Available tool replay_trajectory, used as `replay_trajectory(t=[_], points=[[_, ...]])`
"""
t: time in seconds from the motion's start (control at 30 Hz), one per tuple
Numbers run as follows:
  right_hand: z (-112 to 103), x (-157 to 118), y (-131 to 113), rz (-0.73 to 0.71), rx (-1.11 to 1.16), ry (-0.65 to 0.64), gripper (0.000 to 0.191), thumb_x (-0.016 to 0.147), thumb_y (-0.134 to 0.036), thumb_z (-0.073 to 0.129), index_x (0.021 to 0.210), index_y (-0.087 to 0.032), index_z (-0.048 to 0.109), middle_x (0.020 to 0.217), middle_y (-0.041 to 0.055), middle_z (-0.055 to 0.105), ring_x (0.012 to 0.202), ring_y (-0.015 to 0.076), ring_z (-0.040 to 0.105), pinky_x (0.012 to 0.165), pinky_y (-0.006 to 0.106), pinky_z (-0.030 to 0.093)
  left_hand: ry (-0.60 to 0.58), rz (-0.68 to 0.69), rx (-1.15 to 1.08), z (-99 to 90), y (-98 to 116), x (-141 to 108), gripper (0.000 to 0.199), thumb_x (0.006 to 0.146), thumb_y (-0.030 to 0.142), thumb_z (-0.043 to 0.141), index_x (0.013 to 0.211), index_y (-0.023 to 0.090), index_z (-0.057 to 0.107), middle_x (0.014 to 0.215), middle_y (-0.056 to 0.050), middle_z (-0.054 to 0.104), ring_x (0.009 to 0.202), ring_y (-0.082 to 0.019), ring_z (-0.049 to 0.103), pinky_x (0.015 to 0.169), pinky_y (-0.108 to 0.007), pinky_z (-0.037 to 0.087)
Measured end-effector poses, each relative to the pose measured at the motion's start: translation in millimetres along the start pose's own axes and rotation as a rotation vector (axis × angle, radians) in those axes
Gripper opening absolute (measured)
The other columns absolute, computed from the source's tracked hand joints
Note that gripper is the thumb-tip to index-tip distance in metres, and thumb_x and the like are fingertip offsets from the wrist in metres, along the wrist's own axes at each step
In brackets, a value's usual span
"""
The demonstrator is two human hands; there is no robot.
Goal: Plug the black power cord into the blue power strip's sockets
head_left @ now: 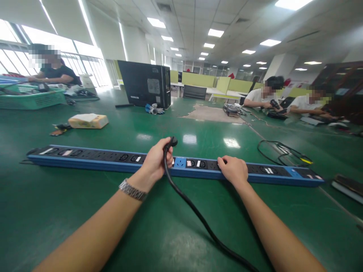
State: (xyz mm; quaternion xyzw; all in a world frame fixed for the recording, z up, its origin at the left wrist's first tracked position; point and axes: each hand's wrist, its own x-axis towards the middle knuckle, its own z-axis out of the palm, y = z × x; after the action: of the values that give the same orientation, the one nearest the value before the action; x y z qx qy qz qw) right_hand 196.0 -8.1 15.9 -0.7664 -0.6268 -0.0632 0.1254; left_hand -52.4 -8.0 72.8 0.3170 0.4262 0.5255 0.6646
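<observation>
A long blue and black power strip (pixel 99 163) lies across the green table in front of me, with rows of sockets and small white labels on its top. My left hand (pixel 155 160), a metal watch on its wrist, is closed around the plug end of a black power cord (pixel 193 206). The plug head (pixel 173 141) sticks up past the thumb, above the strip's middle. From there the cord hangs and curves down to the lower right. Right of the middle, my right hand (pixel 235 169) grips the strip, its fingertips partly hidden.
Behind the strip are a tissue pack (pixel 88 121), a black computer case (pixel 144 84) and gloves (pixel 154 109). A green basket (pixel 34 100) stands left. Coiled cable (pixel 279 149) lies right, near a dark flat object (pixel 348 187). Several people sit around the table (pixel 127 226).
</observation>
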Motion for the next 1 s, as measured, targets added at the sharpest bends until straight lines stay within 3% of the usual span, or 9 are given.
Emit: replay_trajectory(t=[0.1,0.17,0.4,0.67,1.0], points=[[1.8,1.3,0.0,0.014,0.002,0.002,0.046,0.091,-0.049,0.035,0.09,-0.026,0.075,0.086,0.0061,0.073,0.083,0.0197,0.065,0.079,0.031,0.039,0.011,-0.139,0.097,-19.0,-16.9,1.6,0.048,0.087,0.039,0.049,0.045,0.018,0.043,0.027,0.006,0.026,0.024,-0.005,0.024,0.031,-0.018,0.013],[3.0,1.8,0.2,0.012,0.004,0.007,0.046,0.091,-0.049,0.034,0.089,-0.026,0.075,0.086,0.0058,0.073,0.083,0.0199,0.065,0.078,0.031,0.039,0.018,-0.13,0.138,-22.7,-28.8,1.8,0.048,0.085,0.039,0.051,0.044,0.017,0.043,0.027,0.006,0.027,0.024,-0.005,0.024,0.031,-0.017,0.014],[1.8,0.3,0.6,0.016,0.013,0.002,0.045,0.09,-0.049,0.036,0.09,-0.026,0.075,0.087,0.0061,0.074,0.084,0.0201,0.064,0.078,0.031,0.038,0.055,-0.065,0.312,-13.1,-49.6,-2.0,0.046,0.08,0.05,0.055,0.049,0.016,0.051,0.033,0.003,0.038,0.026,-0.007,0.033,0.03,-0.017,0.018],[1.1,0.2,0.8,0.005,0.028,0.004,0.044,0.09,-0.047,0.036,0.089,-0.026,0.075,0.087,0.0053,0.073,0.085,0.0201,0.064,0.079,0.031,0.038,0.006,-0.119,0.286,-10.8,-53.8,-4.7,0.047,0.081,0.052,0.054,0.051,0.016,0.053,0.034,0.003,0.038,0.027,-0.007,0.032,0.03,-0.017,0.018],[-0.4,0.7,1.9,-0.015,0.024,-0.01,0.046,0.091,-0.047,0.035,0.087,-0.026,0.075,0.087,0.0059,0.074,0.085,0.0204,0.065,0.078,0.031,0.038,-0.05,-0.191,0.262,-15.4,-48.7,3.7,0.047,0.085,0.046,0.05,0.048,0.017,0.049,0.029,0.006,0.028,0.024,-0.006,0.025,0.029,-0.017,0.015]])
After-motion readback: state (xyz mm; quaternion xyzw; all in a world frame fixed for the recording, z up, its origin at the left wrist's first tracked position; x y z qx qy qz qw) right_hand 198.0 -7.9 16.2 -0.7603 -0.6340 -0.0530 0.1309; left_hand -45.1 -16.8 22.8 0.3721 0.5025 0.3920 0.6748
